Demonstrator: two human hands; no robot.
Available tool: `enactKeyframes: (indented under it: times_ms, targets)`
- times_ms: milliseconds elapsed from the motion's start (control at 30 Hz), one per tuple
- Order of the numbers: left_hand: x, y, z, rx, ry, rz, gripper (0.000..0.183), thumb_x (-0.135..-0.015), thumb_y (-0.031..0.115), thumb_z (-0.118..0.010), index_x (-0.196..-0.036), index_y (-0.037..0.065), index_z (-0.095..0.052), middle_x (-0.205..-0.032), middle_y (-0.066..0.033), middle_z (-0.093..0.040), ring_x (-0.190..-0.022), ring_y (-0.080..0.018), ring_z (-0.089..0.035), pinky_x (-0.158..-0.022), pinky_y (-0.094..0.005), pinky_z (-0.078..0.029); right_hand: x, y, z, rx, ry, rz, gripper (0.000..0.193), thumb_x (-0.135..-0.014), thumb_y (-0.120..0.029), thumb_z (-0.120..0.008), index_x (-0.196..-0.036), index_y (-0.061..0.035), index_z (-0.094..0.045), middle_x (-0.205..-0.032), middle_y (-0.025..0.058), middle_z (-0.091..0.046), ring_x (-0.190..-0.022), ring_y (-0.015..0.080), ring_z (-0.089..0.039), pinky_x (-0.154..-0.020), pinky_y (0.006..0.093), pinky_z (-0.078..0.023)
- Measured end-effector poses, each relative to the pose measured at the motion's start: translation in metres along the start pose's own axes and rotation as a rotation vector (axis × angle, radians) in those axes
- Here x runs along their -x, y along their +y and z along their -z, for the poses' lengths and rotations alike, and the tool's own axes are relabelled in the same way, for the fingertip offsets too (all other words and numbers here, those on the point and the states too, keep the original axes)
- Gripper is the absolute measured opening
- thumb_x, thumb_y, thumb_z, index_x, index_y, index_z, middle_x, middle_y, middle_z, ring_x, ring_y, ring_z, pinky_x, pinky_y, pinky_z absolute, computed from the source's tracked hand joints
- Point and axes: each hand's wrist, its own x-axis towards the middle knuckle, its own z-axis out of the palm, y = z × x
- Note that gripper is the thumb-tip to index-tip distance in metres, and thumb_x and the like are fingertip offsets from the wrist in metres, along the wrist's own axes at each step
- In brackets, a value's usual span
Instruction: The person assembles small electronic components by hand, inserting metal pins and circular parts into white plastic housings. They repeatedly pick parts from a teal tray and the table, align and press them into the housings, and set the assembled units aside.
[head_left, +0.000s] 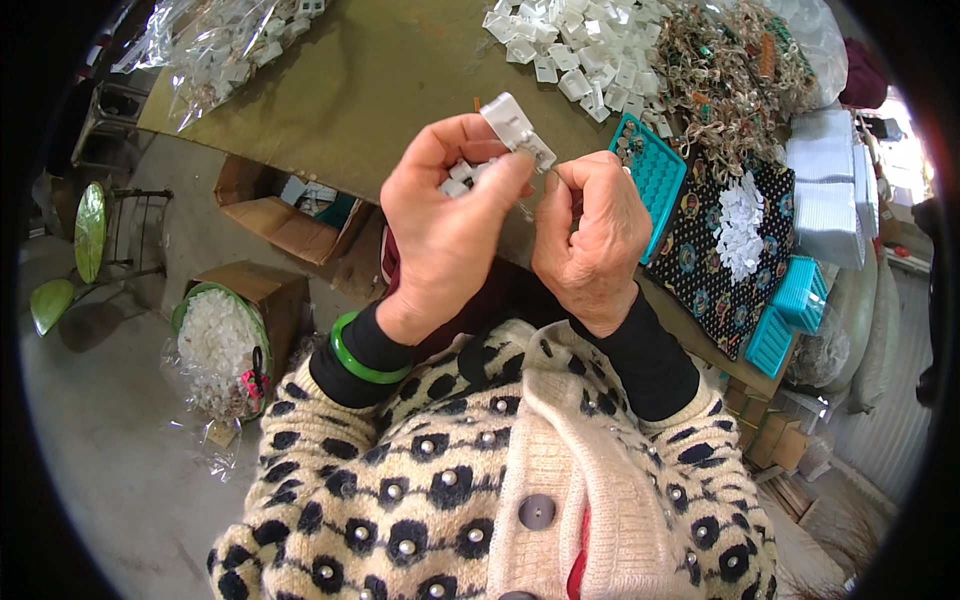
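Above the table's near edge, my left hand (440,225) is closed on a white plastic holder (508,120), gripping its lower end with the thumb. Several smaller white pieces (462,178) are tucked inside the curled fingers of the same hand. At the holder's lower right end, tiny metallic bits show by the thumb tip. My right hand (598,235) is pinched right beside that end, thumb against forefinger. Whatever lies in this pinch is too small to name. A teal compartment tray (655,190) with small round pieces at its far end lies just right of my right hand.
White plastic holders (585,50) are heaped at the back, beside tangled jewellery-like strands (735,85). White slips (740,225) lie on a dark patterned cloth (690,265). White trays (825,165) and teal baskets (797,295) stand right. Floor left: cardboard box (280,225), filled basket (180,318).
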Motion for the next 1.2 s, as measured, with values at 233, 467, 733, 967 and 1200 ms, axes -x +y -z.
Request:
enactKeyframes:
  times_ms: [233, 467, 733, 967, 1200]
  targets:
    - [-0.014, 0.005, 0.014, 0.396, -0.161, 0.479, 0.015, -0.088, 0.004, -0.066, -0.102, 0.0, -0.062, -0.084, -0.0068, -0.067, -0.068, -0.0125, -0.064, -0.047, -0.022, -0.042, -0.001, -0.003, 0.003, -0.156, -0.043, -0.139, 0.01, -0.085, 0.003, -0.061, -0.086, -0.0025, -0.053, -0.074, 0.0085, -0.052, -0.058, 0.0223, -0.052, -0.053, 0.0334, -0.042]
    - [-0.017, 0.007, 0.018, 0.444, -0.194, 0.582, 0.018, -0.09, 0.005, -0.062, -0.107, 0.001, -0.061, -0.088, -0.0065, -0.065, -0.076, -0.0113, -0.062, -0.05, -0.021, -0.041, -0.002, -0.003, 0.001, -0.108, -0.063, -0.078, 0.009, -0.084, 0.003, -0.06, -0.084, -0.0037, -0.054, -0.074, 0.0104, -0.054, -0.063, 0.0308, -0.055, -0.057, 0.0387, -0.044]
    - [-0.011, 0.016, 0.007, 0.237, -0.099, 0.255, 0.023, -0.088, 0.001, -0.067, -0.11, -0.002, -0.062, -0.086, -0.0061, -0.066, -0.071, -0.0112, -0.063, -0.049, -0.0218, -0.045, -0.009, -0.005, 0.019, -0.447, -0.308, -0.6, 0.007, -0.091, -0.003, -0.064, -0.089, -0.0002, -0.058, -0.074, -0.0005, -0.059, -0.064, 0.0059, -0.052, -0.059, 0.0228, -0.043]
    - [-0.012, 0.016, 0.005, 0.321, -0.261, 0.25, 0.024, -0.092, 0.005, -0.062, -0.115, -0.002, -0.061, -0.091, -0.0102, -0.068, -0.074, -0.0151, -0.067, -0.044, -0.0215, -0.048, -0.005, 0.003, 0.022, -0.525, -0.275, -0.427, 0.004, -0.093, -0.002, -0.059, -0.096, -0.0005, -0.061, -0.086, 0.0027, -0.06, -0.068, 0.0079, -0.054, -0.062, 0.0224, -0.044]
    - [-0.013, 0.01, 0.014, 0.316, -0.308, 0.448, 0.023, -0.091, 0.006, -0.066, -0.112, -0.004, -0.064, -0.097, -0.0133, -0.071, -0.079, -0.0223, -0.072, -0.063, -0.031, -0.061, -0.009, 0.064, 0.046, 0.042, -0.157, -0.226, 0.005, -0.089, -0.006, -0.062, -0.089, -0.0012, -0.061, -0.081, 0.0124, -0.062, -0.07, 0.0311, -0.061, -0.064, 0.0375, -0.049]
